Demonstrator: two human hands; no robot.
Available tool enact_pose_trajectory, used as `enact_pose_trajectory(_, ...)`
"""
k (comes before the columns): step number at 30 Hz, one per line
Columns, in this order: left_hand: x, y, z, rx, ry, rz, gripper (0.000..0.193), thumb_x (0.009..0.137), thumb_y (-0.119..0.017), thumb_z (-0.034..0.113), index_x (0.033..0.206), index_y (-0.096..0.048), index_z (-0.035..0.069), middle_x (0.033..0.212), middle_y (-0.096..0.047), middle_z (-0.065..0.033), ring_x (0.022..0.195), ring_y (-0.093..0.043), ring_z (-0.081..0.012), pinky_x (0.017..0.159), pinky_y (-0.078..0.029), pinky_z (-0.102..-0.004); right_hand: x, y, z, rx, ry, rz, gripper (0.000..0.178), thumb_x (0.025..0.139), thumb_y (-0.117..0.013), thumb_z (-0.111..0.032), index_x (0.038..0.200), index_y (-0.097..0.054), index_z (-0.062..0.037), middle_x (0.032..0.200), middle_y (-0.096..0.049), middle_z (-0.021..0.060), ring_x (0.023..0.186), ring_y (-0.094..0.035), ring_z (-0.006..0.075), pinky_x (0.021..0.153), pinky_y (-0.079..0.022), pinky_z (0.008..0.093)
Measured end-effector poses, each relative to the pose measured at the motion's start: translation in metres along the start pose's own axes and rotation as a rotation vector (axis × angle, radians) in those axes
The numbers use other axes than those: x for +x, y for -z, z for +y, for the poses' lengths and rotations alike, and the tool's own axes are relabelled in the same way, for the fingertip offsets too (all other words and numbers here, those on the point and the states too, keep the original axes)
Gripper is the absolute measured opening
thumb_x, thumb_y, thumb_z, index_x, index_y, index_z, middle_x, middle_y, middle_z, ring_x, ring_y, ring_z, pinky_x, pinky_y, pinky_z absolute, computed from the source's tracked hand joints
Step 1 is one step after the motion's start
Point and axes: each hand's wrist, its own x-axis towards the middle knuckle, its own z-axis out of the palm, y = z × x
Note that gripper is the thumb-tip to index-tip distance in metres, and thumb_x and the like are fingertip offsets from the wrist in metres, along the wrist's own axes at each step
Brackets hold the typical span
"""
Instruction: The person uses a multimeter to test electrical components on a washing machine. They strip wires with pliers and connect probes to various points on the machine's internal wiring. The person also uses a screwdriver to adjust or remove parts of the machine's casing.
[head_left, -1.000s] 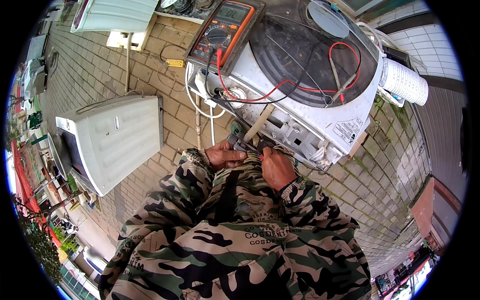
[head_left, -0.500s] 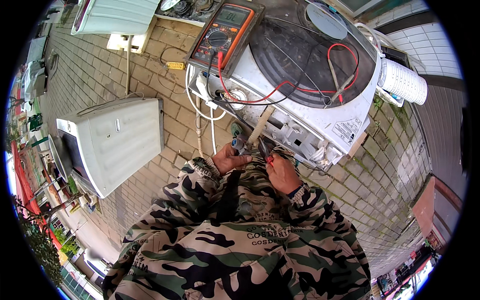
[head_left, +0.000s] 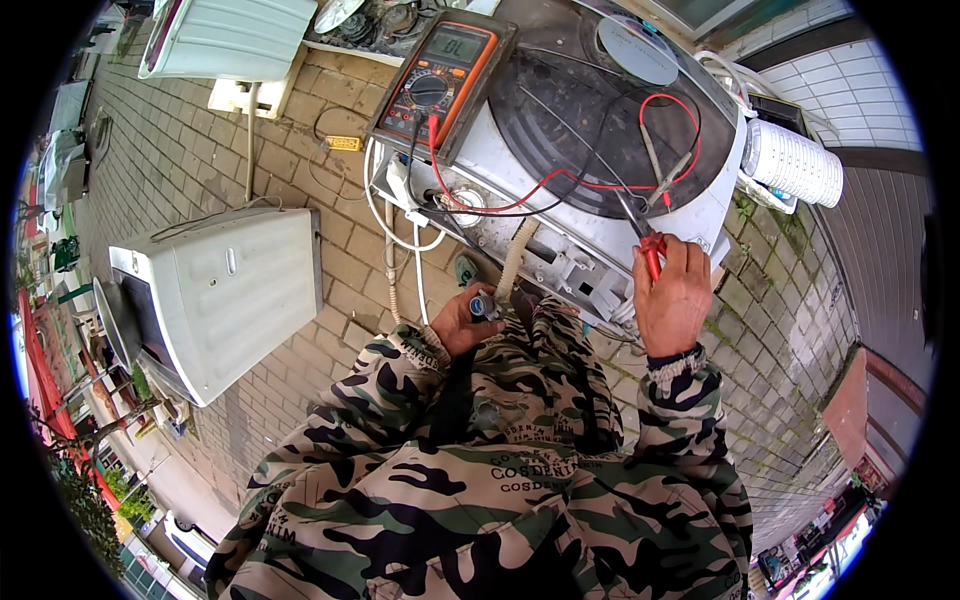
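Note:
My right hand (head_left: 675, 308) is closed on red-handled pliers (head_left: 650, 256), their jaws over the dark round top of an opened washing machine (head_left: 545, 110). Down by my lap, my left hand (head_left: 457, 322) is curled around a small grey round fitting (head_left: 484, 304) with a blue inside. Just beside that fitting, a beige corrugated hose (head_left: 517, 255) hangs from the machine's exposed white edge; whether the two are joined I cannot tell. A multimeter (head_left: 431, 90) with an orange rim lies on the machine's left corner. Its red and black test leads (head_left: 550, 182) run across the top.
A white washing machine (head_left: 225, 290) lies on the brick paving at the left. Behind it stands a white tub (head_left: 225, 40). A yellow connector block (head_left: 345, 143) on a cable lies on the bricks. At the right a white ribbed duct (head_left: 795, 165) sticks out.
My right hand has moved right and away from my lap with the pliers, up to the machine's front edge. My left hand stays by my lap, the fitting turned slightly.

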Motion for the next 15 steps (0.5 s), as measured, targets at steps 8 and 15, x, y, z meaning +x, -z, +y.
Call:
enact_pose_trajectory(8,-0.008,-0.008,0.014,-0.249,0.015,0.025,0.062,0.087,-0.078,0.005,0.139,-0.044,0.004,0.107,-0.062,-0.0019,0.097,-0.058,-0.0118,0.089,-0.049,-0.0310,0.009,-0.022,0.011,-0.088,0.070,0.107,0.041,0.079,-0.082,-0.015,0.112,-0.063,0.0003,0.107,-0.062,0.0170,0.100,-0.059,0.0368,0.086,-0.050,0.0451)
enact_pose_trajectory(15,-0.005,-0.010,0.008,-0.002,-0.049,0.080,0.055,0.084,-0.079,0.001,0.133,-0.053,0.002,0.106,-0.063,-0.0037,0.096,-0.059,-0.0125,0.086,-0.050,-0.0299,-0.038,-0.028,-0.052,0.574,-0.188,-0.216,0.021,0.083,-0.080,-0.013,0.096,-0.070,0.0000,0.089,-0.067,0.0177,0.076,-0.067,0.0332,0.066,-0.052,0.0430)
